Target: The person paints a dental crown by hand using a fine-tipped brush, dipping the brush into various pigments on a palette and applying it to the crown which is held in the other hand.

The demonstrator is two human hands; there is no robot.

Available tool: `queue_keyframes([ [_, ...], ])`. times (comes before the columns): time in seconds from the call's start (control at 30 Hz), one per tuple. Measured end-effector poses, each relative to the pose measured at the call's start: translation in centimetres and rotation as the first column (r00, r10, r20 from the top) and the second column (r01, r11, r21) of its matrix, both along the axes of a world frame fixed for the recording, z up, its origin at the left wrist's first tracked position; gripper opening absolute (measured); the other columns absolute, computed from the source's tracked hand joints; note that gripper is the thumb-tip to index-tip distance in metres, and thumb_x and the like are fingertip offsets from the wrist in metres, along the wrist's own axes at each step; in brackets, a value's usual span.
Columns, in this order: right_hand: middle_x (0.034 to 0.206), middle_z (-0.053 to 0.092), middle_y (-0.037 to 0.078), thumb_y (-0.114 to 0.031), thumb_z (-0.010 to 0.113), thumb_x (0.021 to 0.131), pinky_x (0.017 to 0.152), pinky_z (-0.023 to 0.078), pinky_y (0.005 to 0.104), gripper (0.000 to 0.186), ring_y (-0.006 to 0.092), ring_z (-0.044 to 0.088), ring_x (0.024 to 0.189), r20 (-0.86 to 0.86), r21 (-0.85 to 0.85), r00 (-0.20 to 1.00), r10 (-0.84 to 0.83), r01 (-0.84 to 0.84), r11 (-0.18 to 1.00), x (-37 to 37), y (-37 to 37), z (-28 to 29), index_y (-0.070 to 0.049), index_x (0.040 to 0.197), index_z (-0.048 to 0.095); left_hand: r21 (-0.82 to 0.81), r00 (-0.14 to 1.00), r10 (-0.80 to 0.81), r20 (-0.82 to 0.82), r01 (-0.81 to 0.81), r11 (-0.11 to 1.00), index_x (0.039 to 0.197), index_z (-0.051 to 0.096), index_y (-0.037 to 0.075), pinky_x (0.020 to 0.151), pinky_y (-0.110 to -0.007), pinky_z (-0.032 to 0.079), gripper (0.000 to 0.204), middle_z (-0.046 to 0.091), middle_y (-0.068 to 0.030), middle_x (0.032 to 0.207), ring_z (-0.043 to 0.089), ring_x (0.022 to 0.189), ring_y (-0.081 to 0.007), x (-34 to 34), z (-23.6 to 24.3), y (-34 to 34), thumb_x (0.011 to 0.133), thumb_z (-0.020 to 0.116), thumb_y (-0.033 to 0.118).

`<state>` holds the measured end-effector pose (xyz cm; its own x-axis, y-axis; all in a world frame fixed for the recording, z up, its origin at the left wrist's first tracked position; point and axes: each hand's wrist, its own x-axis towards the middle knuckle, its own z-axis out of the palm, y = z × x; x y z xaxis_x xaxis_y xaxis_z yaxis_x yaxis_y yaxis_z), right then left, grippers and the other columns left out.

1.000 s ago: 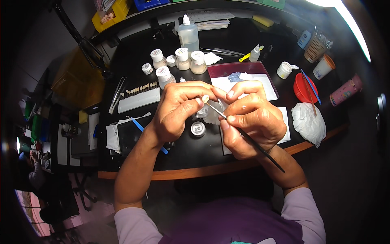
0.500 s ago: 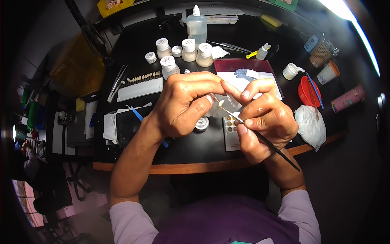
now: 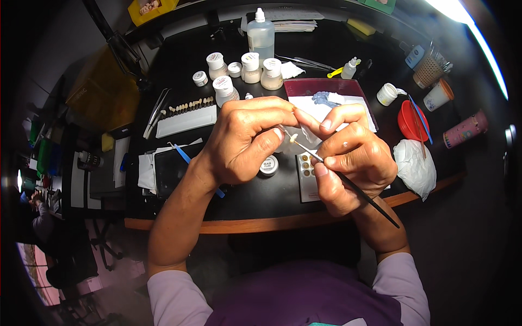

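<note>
My left hand [image 3: 244, 138] pinches a small pale tooth-shaped piece [image 3: 294, 138] between thumb and fingertips, held above the black desk [image 3: 179, 212]. My right hand [image 3: 353, 160] grips a thin black-handled brush [image 3: 348, 182] like a pen, its pale tip touching the small piece. Below the hands lie a small round jar [image 3: 268, 165] and a white palette with several brown wells [image 3: 306, 168]. The two hands almost touch each other.
Several white-capped jars [image 3: 242, 73] and a clear squeeze bottle [image 3: 261, 33] stand at the back. A shade strip with sample teeth [image 3: 187, 108] lies left, a maroon tray [image 3: 326, 89] behind the hands, a red bowl [image 3: 413, 122] and crumpled tissue [image 3: 416, 165] right.
Both hands have come closer to the camera and slightly lower in view. The brush tip stays at the small piece held by the left hand.
</note>
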<state>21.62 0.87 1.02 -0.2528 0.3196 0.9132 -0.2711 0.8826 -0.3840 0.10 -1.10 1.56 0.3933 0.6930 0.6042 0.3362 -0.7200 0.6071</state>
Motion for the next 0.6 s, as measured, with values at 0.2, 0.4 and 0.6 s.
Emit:
queue_keyframes([
  [0.2,0.076,0.066,0.007,0.01,0.071,0.063,0.08,0.051,0.0396,0.023,0.0294,0.065,0.087,-0.004,0.022,1.0,0.002,-0.002,1.0,-0.06,0.06,0.11,-0.004,0.08,0.061,-0.001,1.0,-0.005,0.013,0.005,1.0,0.101,0.072,-0.012,0.089,-0.039,0.058,0.04,0.075,-0.0245,0.105,0.075,0.098,-0.0357,0.08,0.04,-0.01,0.08,0.052,0.016],
  [0.4,0.074,0.066,0.007,0.009,0.071,0.062,0.08,0.051,0.0394,0.023,0.0292,0.065,0.086,-0.014,-0.023,1.0,-0.004,0.004,1.0,-0.19,-0.27,0.07,-0.004,0.079,0.061,-0.007,1.0,0.001,0.006,-0.001,1.0,0.102,0.072,-0.012,0.09,-0.039,0.058,0.04,0.075,-0.0247,0.106,0.074,0.099,-0.0356,0.12,0.05,-0.08,0.08,0.052,0.016],
  [0.6,0.074,0.065,0.007,0.009,0.071,0.062,0.079,0.051,0.0395,0.023,0.0291,0.065,0.086,-0.013,-0.006,1.0,-0.006,0.006,1.0,-0.18,-0.17,-0.01,-0.004,0.078,0.061,0.005,0.999,-0.025,0.039,0.025,1.0,0.102,0.072,-0.012,0.09,-0.04,0.057,0.04,0.075,-0.0245,0.105,0.074,0.099,-0.0359,0.36,0.1,-0.01,0.081,0.052,0.016],
])
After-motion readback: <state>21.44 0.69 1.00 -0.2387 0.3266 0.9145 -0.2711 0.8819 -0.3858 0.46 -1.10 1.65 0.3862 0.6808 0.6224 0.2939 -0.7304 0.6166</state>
